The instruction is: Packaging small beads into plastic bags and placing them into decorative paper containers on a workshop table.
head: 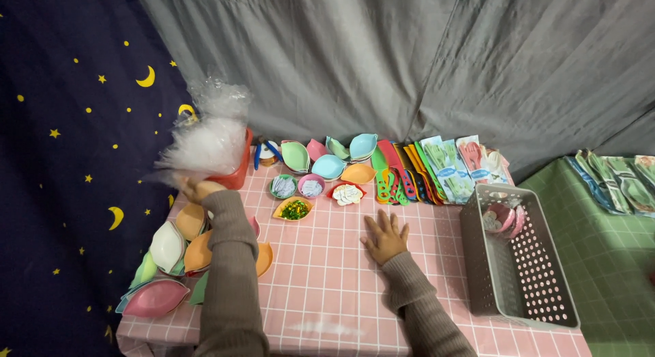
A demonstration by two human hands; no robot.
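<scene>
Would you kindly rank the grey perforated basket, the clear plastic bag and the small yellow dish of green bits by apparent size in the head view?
1. Grey perforated basket, clearly largest, though it also sits nearer the camera.
2. Clear plastic bag, held up by the left hand.
3. Small yellow dish of green bits, the smallest.

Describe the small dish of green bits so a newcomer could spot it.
On the pink checked tablecloth, look at the row of small filled dishes near the back. The yellow leaf-shaped dish sits in front of the round green dish. It alone holds shiny green and gold bits; its neighbours hold pale contents.
</scene>
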